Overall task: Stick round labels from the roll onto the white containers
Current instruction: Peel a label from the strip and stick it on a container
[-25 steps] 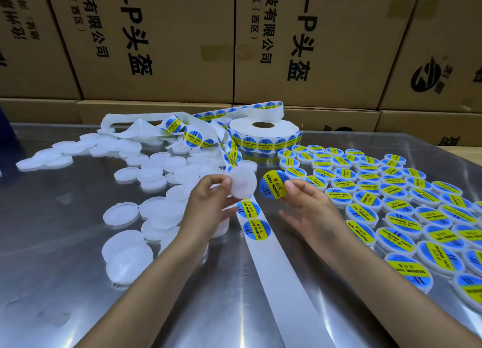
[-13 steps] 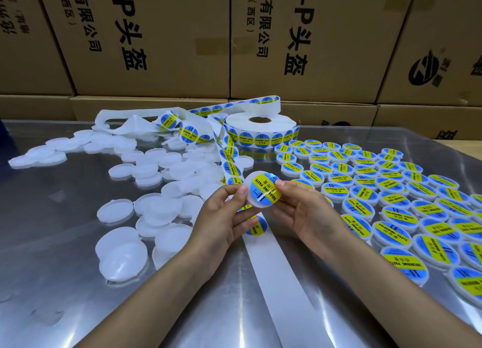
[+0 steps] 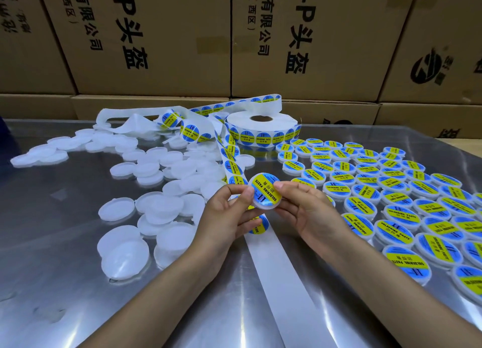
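Now the round blue-and-yellow label sits on the small white plastic container, where a second ago the two were apart, one in each hand. Both hands hold it above the steel counter: the left hand pinches its left rim, thumb on the face, and the right hand grips the right rim, thumb pressing the label. This one looks nearly done, ready to join the labelled containers at right; bare white containers wait at left, beside the label roll.
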### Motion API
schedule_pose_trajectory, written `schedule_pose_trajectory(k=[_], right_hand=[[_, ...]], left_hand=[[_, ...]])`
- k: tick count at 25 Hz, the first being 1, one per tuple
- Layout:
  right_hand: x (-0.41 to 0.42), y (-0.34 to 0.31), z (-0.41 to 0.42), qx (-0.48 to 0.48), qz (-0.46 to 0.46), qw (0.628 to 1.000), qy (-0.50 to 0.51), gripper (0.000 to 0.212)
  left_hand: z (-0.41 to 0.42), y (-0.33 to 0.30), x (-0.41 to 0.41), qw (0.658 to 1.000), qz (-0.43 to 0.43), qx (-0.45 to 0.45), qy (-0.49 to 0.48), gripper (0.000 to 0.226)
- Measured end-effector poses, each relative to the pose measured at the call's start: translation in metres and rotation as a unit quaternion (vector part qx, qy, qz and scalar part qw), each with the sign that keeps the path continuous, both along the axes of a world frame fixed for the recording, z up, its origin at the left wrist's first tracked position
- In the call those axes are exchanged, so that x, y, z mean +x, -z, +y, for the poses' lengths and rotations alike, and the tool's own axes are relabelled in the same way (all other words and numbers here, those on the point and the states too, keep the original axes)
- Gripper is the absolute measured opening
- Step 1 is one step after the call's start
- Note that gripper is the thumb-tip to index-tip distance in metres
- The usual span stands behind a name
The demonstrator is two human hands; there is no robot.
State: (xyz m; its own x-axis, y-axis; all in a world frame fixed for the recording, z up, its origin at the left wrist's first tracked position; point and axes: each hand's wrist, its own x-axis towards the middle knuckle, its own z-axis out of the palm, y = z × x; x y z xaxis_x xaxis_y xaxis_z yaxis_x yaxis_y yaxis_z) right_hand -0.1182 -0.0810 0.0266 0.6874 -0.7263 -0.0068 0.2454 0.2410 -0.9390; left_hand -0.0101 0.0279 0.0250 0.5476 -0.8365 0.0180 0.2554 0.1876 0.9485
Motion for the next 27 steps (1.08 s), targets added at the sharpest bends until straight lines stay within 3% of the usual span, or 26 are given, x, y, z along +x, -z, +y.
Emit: schedule_pose_trajectory(k=[3,11,15,21,22,25,27], right_hand=[[0.001,-0.001,0.003,-0.001,-0.013,1.000,0.011,0.005],[0.002,-0.002,0.009,-0.042,-0.011,0.998,0.051,0.005],[0.004,-0.003,0.013,-0.121,0.022,0.988,0.093,0.002],[0.007,-0.004,0.018,-0.223,-0.009,0.966,0.128,0.012],[0.007,-0.004,0.018,-0.220,-0.016,0.967,0.123,0.020],[0.002,-0.006,0.012,-0.206,-0.030,0.974,0.086,0.071],[0.002,-0.007,0.011,-0.224,-0.005,0.972,0.076,0.084]], left_hand=[[0.000,-0.001,-0.001,1.000,0.006,0.001,-0.004,0.013],[0.001,-0.001,-0.002,1.000,0.017,-0.003,-0.010,0.014],[0.002,-0.002,-0.003,0.999,0.032,-0.014,-0.012,0.011],[0.002,-0.004,-0.005,0.998,0.055,-0.022,-0.003,0.008],[0.002,-0.003,-0.004,0.998,0.055,-0.020,-0.004,0.008],[0.003,-0.004,-0.004,0.998,0.054,-0.018,-0.005,0.009],[0.003,-0.005,-0.005,0.999,0.047,-0.020,0.003,0.011]])
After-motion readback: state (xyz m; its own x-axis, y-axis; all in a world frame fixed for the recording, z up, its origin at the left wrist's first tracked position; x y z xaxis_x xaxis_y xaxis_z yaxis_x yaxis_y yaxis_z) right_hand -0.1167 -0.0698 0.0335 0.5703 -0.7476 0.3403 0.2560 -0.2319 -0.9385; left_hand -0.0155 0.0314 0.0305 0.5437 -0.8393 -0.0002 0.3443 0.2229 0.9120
